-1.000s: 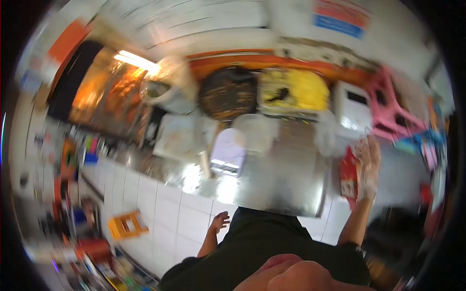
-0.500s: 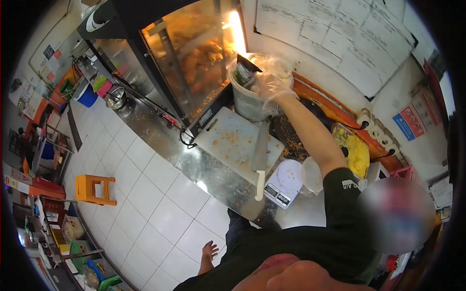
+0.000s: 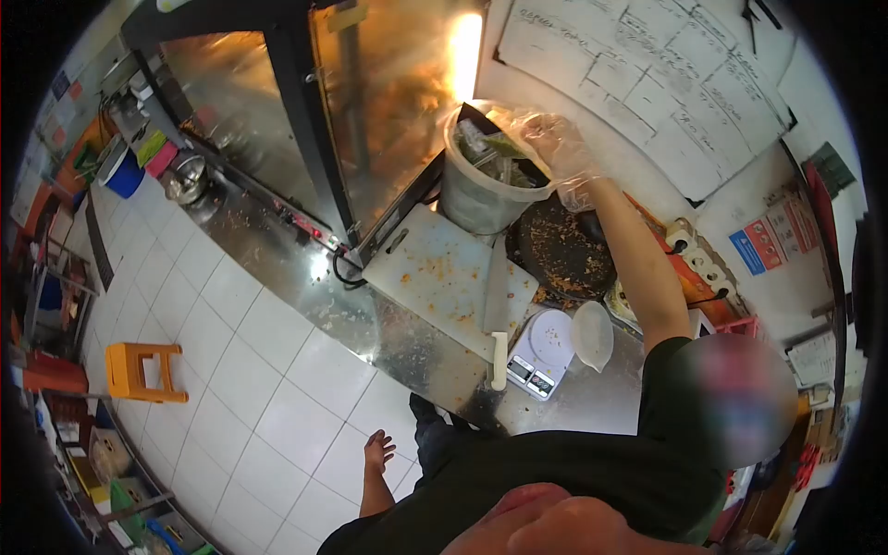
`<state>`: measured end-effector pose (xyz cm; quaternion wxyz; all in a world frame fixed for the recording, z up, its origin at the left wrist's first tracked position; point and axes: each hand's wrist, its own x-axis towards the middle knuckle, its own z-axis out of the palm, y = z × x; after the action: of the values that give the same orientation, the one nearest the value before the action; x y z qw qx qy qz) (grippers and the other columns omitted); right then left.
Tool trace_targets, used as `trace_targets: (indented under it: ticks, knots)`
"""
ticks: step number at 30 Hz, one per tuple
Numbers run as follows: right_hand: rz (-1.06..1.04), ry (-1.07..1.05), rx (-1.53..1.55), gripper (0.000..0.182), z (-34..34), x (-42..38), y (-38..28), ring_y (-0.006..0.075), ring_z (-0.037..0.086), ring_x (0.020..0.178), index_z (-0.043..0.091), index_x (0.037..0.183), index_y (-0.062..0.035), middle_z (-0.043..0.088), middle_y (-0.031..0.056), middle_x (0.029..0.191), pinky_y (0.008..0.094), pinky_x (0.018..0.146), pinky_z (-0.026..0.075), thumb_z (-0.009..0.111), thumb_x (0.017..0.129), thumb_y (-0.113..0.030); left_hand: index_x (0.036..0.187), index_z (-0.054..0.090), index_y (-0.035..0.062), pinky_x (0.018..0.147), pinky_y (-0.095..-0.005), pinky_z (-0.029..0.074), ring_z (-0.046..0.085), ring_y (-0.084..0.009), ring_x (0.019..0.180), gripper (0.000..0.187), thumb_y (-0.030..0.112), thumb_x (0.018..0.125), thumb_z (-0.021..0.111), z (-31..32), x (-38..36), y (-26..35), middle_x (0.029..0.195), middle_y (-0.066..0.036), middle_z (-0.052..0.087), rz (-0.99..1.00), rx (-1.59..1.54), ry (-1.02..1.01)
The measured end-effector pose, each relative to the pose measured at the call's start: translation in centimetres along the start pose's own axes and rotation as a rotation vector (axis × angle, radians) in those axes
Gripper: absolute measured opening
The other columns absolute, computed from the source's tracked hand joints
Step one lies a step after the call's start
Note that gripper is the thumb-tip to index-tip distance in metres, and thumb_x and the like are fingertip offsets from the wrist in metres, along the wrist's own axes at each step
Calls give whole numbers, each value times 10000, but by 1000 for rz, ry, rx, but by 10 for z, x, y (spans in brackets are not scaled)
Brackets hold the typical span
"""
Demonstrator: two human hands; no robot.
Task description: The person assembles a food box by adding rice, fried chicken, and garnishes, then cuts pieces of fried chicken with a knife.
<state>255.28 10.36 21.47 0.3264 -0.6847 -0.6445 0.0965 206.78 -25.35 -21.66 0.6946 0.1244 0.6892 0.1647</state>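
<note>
Right hand (image 3: 555, 148), in a crinkly clear plastic glove, at the right rim of the round, cloudy plastic bucket (image 3: 486, 199); glove glare and blur hide the fingertips, can't tell if they pinch anything. Bucket contents partly hidden: clear packets (image 3: 499, 166), something green. Left hand (image 3: 378, 451) hangs over glossy square tiles (image 3: 268, 370), fingers loosely spread. Crumb-strewn cutting board (image 3: 435, 268) beside bucket; steamy cabinet glass (image 3: 393, 102) blurs its inside.

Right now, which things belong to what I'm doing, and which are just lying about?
Seemingly in use:
tub, gloved right hand at its mouth
packets inside it

Lying about:
knife, partly on the cutting board
kitchen scale
black round tray
orange stool
</note>
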Motion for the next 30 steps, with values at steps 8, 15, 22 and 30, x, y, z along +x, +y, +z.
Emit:
trace_targets:
  ticks: [8,15,22,30]
  knots:
    - [226,171,611,101,-124,-132,13,91,533,683,548,839,-73,566,12,766,241,618,456,641,813,-103,1349,377,166,833,-446,428,578,-299,1004,493,382,912,448,21,27,-5,1264,-121,527,-15,97,-96]
    - [542,598,609,175,-219,-454,85,77,500,703,488,844,-120,502,-33,766,231,598,381,651,789,-151,1418,262,227,944,-469,363,498,-308,1131,549,438,919,349,19,15,-35,1357,-97,442,55,457,-324]
    - [1052,991,293,165,-262,-723,124,104,513,666,495,819,-82,572,29,742,252,576,398,632,792,-170,1414,278,217,991,-539,288,448,-348,1188,559,440,912,382,24,21,-57,1370,-119,423,-108,550,-138]
    - [1532,867,663,413,-209,-820,222,227,617,815,539,1105,12,643,130,864,325,755,484,626,794,-246,1382,339,149,906,-478,398,534,-318,1086,574,444,905,461,139,-85,-54,1321,-130,474,45,836,-226]
